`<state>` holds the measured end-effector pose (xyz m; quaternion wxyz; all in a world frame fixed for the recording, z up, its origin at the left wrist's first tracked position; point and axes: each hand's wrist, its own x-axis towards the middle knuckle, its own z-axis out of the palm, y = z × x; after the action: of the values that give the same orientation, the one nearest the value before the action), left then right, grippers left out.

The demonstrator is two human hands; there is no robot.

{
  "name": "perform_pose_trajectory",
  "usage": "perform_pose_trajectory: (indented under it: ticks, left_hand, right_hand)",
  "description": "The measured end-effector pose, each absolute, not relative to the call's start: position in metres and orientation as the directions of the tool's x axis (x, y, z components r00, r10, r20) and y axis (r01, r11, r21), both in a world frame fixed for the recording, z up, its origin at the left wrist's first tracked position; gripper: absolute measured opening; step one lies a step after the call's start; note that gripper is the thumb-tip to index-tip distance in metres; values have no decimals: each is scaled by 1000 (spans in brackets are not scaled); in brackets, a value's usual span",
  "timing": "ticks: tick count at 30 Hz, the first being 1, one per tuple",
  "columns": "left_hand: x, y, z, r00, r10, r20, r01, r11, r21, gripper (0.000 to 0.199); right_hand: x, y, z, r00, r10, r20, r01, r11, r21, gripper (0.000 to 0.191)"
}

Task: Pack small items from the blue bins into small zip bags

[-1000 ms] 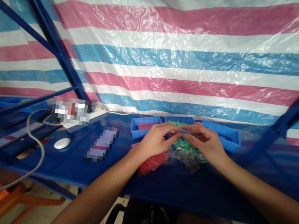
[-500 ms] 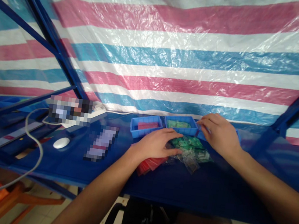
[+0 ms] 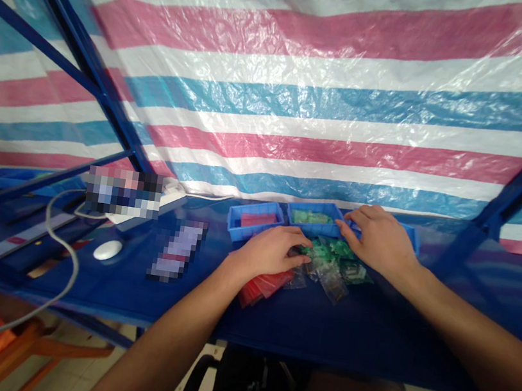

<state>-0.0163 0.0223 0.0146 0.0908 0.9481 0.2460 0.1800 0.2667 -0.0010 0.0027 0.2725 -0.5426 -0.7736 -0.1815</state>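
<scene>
My left hand [image 3: 275, 249] hovers over red plastic bags [image 3: 264, 286], its thumb and fingers apart beside the pile of green and clear packets [image 3: 329, 260]. My right hand [image 3: 378, 238] is over the far right of that pile, in front of a right-hand blue bin [image 3: 413, 236] that it partly hides. Its thumb and fingers are spread, with nothing seen between them. A left blue bin [image 3: 237, 228] holds a red item, and the middle blue bin [image 3: 315, 224] holds green items.
On the blue table [image 3: 130, 294] to the left are a white mouse-shaped object [image 3: 107, 250], a blurred phone-like object [image 3: 178, 252] and a white power strip [image 3: 170, 202] with a cable [image 3: 73, 266]. A striped sheet [image 3: 304, 98] hangs behind, between blue frame posts.
My right hand has moved slightly down, and its thumb has spread from the fingers. My left hand has drawn back a little to the left from the green packets.
</scene>
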Motion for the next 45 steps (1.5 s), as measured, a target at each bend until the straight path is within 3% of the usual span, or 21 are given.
perform_pose_trajectory:
  ticks: [6,14,32,45]
  left_hand:
    - [-16,22,14,811,507,293,445,-859,255,31]
    - [-15,31,7,805,486,341,407,-869,281,37]
    - [-19,31,12,782,501,371,403,-861,311,49]
    - [-20,29,21,739,564,368,416,-813,408,42]
  right_hand:
    - [256,-3,-2,-368,634,679,834,549,-61,30]
    - [239,-15,-1,-422,611,669,692,694,-197,25]
    - [231,-18,-5,-453,613,647,638,730,-244,20]
    - [230,-20,-3,-454,616,643,639,728,-247,19]
